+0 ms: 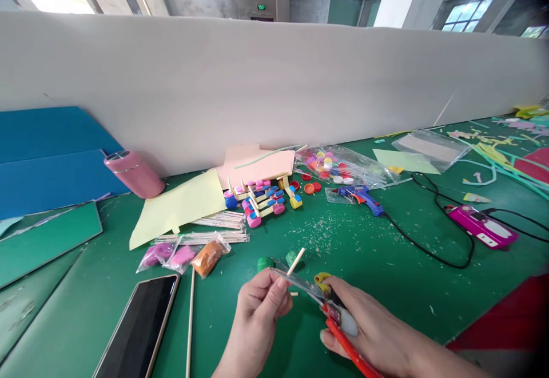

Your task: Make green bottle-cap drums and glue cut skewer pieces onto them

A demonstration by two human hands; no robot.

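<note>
One short stick [295,261] is pinched between the fingers of the left hand [259,318], above the worktop [407,286]; its long axis is slanted, the free end directed away from the wearer and rightward. One red-handled cutter [346,345] is clasped by the fingers of the right hand [366,315], its blades aimed leftward at the stick; contact cannot be told. Three wrapped packets [209,258], one phone [139,329] and one longer stick [190,321], aligned front to back, are seen at left.
</note>
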